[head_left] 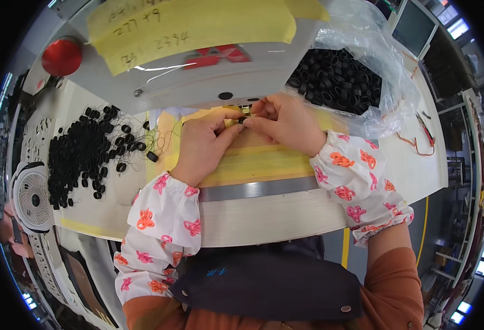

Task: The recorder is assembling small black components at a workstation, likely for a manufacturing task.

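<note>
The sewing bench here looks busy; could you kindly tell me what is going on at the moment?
A person seated at a sewing machine pinches a small black ring between the left hand and the right hand, right under the machine head. A loose pile of black rings with trailing threads lies to the left on the table. A clear plastic bag of more rings sits to the right.
</note>
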A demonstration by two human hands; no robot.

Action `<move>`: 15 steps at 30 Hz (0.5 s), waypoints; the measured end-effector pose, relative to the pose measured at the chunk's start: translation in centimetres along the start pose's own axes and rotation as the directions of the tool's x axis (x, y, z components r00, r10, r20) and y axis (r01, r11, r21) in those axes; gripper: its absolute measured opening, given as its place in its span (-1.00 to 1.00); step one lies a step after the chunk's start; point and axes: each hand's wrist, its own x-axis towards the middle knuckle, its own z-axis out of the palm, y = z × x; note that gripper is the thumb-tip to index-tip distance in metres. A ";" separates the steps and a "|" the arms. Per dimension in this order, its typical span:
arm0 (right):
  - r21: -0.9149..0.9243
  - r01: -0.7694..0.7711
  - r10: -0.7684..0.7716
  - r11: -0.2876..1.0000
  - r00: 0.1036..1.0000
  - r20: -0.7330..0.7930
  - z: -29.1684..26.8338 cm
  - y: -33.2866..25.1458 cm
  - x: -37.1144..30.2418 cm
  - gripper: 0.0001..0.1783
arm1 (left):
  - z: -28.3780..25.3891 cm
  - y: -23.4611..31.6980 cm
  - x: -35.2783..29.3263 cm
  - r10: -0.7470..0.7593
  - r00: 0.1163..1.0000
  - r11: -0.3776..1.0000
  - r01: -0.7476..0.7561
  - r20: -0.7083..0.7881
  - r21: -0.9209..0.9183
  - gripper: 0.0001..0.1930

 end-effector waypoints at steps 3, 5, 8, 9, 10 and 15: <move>-0.467 0.321 -0.475 0.824 0.841 -0.259 0.6 1.7 0.3 -0.81 | 0.3 0.3 0.7 0.071 0.994 0.981 -0.055 -0.080 0.186 -0.79; -0.578 0.408 -0.634 0.706 0.729 -0.259 0.7 2.3 0.6 -0.85 | 0.6 0.5 1.1 0.007 0.996 0.966 0.017 -0.094 0.258 -0.78; -0.608 0.374 -0.639 0.701 0.709 -0.300 0.9 2.6 0.9 -0.87 | 0.7 0.5 1.4 -0.079 0.988 0.977 0.103 -0.131 0.186 -0.76; -0.607 0.369 -0.634 0.703 0.711 -0.303 0.9 2.7 1.0 -0.87 | 0.7 0.6 1.6 -0.082 0.989 0.978 0.104 -0.127 0.183 -0.76; -0.597 0.359 -0.625 0.717 0.712 -0.322 0.9 2.8 1.1 -0.88 | 0.7 0.8 1.7 -0.107 0.987 0.973 0.129 -0.120 0.189 -0.75; -0.598 0.363 -0.631 0.715 0.703 -0.329 0.9 2.6 1.1 -0.89 | 0.6 -0.2 2.0 -0.091 0.991 0.970 0.110 -0.095 0.217 -0.74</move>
